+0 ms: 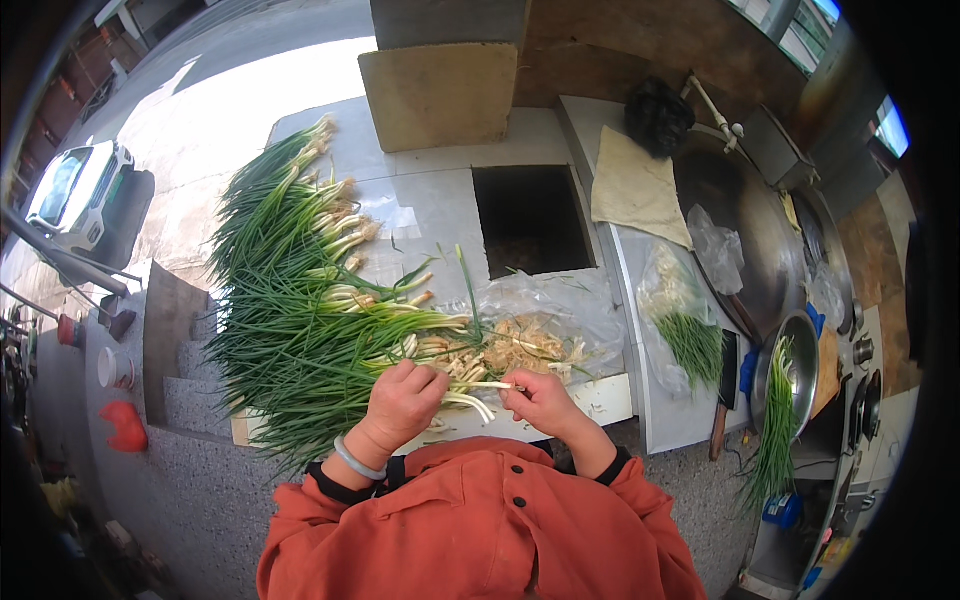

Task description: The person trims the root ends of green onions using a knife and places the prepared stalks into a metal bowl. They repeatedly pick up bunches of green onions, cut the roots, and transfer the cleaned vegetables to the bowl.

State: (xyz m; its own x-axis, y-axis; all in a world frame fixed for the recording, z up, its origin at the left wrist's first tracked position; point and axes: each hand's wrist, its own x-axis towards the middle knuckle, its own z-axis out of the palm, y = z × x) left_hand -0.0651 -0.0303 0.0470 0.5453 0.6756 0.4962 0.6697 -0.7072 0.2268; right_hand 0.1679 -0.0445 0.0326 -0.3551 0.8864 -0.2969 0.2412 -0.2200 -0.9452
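My left hand [409,401], with a pale bangle at the wrist, is closed around a few green onions [471,405] whose white ends point right. The fingertips of my right hand [541,401] pinch the root end of one of those stalks. Beyond and left of my hands, a large pile of green onions [285,315] covers the left side of the table, roots mostly toward the right. Trimmed roots and peelings [529,341] lie just beyond my right hand, partly on a clear plastic sheet [600,322].
A square opening [532,221] is in the tabletop. On the right are a bag of green onions [679,322], a cleaver [727,375], a metal bowl [802,352] with more onions, and a large wok [750,217]. A board [442,97] stands at the far edge.
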